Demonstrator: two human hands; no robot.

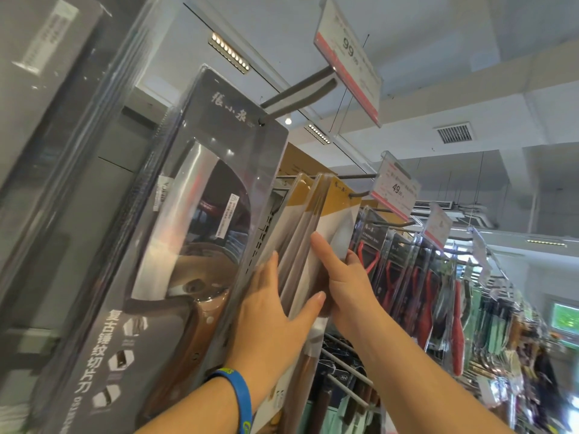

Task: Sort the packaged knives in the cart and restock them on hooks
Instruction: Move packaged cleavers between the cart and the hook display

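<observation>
Left hand (272, 305) grips stack of yellow-white knife packs (326, 223), thumb across front. Right hand (343, 277) holds same stack's right edge. Packs hang on hook (354, 176), beside grey cleaver pack (194, 252).

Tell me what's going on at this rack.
A person is restocking a shop's knife display. The left hand, with a blue wristband, grips a bunch of yellow-topped packaged knives hanging on a hook beneath the 49 price tag, thumb across the front. The right hand holds the bunch's front edge. A large grey cleaver pack hangs to the left.
</observation>
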